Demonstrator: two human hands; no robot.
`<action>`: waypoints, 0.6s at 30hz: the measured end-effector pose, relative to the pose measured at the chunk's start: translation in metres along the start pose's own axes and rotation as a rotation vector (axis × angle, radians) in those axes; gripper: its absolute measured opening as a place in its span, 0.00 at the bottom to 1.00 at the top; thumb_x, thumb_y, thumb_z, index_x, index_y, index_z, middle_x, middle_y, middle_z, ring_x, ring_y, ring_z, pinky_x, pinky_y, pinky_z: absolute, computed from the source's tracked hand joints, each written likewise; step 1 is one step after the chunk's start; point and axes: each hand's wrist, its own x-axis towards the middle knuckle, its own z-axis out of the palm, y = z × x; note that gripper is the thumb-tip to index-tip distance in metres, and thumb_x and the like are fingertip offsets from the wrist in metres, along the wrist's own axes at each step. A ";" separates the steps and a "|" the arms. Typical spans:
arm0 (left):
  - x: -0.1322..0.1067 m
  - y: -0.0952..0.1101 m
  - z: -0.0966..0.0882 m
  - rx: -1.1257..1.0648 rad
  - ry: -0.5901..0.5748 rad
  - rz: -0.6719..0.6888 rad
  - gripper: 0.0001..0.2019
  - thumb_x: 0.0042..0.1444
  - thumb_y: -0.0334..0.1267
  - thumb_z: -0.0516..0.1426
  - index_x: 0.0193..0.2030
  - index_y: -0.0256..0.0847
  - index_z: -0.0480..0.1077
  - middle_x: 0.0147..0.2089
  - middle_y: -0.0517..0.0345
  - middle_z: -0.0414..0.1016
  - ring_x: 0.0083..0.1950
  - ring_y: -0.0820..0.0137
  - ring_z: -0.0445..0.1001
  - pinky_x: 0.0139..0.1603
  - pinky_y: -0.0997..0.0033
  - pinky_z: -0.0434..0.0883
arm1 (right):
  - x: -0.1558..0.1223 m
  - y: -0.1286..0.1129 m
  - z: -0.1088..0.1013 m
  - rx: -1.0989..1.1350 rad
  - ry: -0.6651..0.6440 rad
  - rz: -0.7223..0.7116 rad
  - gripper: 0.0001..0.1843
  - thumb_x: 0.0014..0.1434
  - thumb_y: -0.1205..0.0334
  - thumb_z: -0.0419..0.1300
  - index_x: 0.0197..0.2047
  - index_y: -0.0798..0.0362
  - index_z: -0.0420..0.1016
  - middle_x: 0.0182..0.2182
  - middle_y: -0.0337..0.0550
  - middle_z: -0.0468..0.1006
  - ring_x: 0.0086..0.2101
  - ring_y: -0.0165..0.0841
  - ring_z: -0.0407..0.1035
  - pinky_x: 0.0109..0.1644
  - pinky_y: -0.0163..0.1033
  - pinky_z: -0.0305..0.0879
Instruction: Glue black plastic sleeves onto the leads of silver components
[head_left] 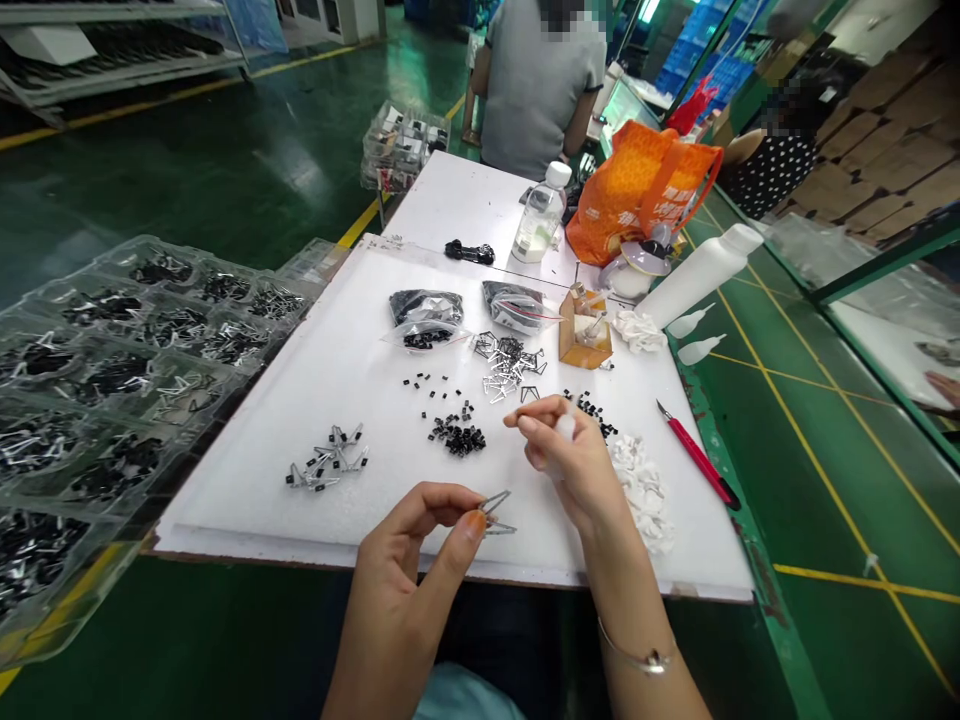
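My left hand (pixel 420 560) pinches a thin bent metal wire clip (pixel 496 515) between thumb and forefinger, its two legs pointing right. My right hand (pixel 566 455) is closed around a small whitish translucent piece (pixel 565 428), its rounded end showing between the fingers. Thumb and forefinger of that hand nearly meet; whether a tiny part sits between them I cannot tell. Beyond the hands lie a pile of small black caps (pixel 459 436) and a heap of loose metal clips (pixel 506 362). On the left, several clips with black caps on them (pixel 330 460) form another group.
Two plastic bags of black parts (pixel 426 310) lie behind the piles. A red utility knife (pixel 697 455), crumpled white tissue (pixel 643 495), an amber box (pixel 585 330) and a white bottle (pixel 705 270) are to the right. Compartment trays (pixel 150 400) stand left. Two people sit beyond.
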 end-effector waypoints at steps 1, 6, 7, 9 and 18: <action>0.001 0.000 -0.001 -0.008 0.018 0.006 0.10 0.58 0.49 0.67 0.37 0.46 0.79 0.36 0.59 0.83 0.42 0.67 0.78 0.45 0.74 0.73 | -0.008 -0.002 -0.002 0.084 -0.002 0.013 0.11 0.55 0.50 0.69 0.35 0.48 0.77 0.31 0.39 0.83 0.18 0.23 0.53 0.26 0.36 0.54; 0.009 -0.006 -0.002 -0.052 -0.008 0.013 0.11 0.57 0.51 0.69 0.39 0.48 0.79 0.36 0.63 0.83 0.41 0.70 0.81 0.44 0.80 0.76 | -0.048 -0.016 -0.006 0.403 -0.017 0.049 0.13 0.52 0.47 0.74 0.33 0.44 0.81 0.23 0.31 0.79 0.15 0.18 0.39 0.22 0.33 0.48; 0.010 -0.007 -0.001 -0.062 -0.018 0.015 0.11 0.57 0.51 0.69 0.39 0.49 0.79 0.36 0.63 0.83 0.40 0.71 0.81 0.43 0.81 0.77 | -0.053 -0.018 -0.006 0.487 -0.032 0.062 0.11 0.52 0.49 0.75 0.34 0.43 0.83 0.24 0.31 0.79 0.15 0.17 0.38 0.22 0.33 0.47; 0.012 -0.008 0.001 -0.071 -0.036 0.023 0.10 0.58 0.50 0.68 0.39 0.50 0.79 0.34 0.65 0.83 0.39 0.72 0.82 0.44 0.83 0.77 | -0.062 -0.020 -0.006 0.645 -0.075 0.089 0.08 0.53 0.53 0.76 0.35 0.43 0.85 0.25 0.32 0.80 0.14 0.15 0.38 0.22 0.32 0.46; 0.009 -0.004 0.009 -0.109 -0.048 -0.001 0.10 0.59 0.50 0.68 0.40 0.49 0.79 0.36 0.62 0.86 0.38 0.70 0.84 0.45 0.78 0.80 | -0.076 -0.019 -0.003 0.830 -0.148 0.136 0.04 0.58 0.58 0.74 0.36 0.45 0.85 0.26 0.31 0.78 0.14 0.13 0.38 0.23 0.28 0.48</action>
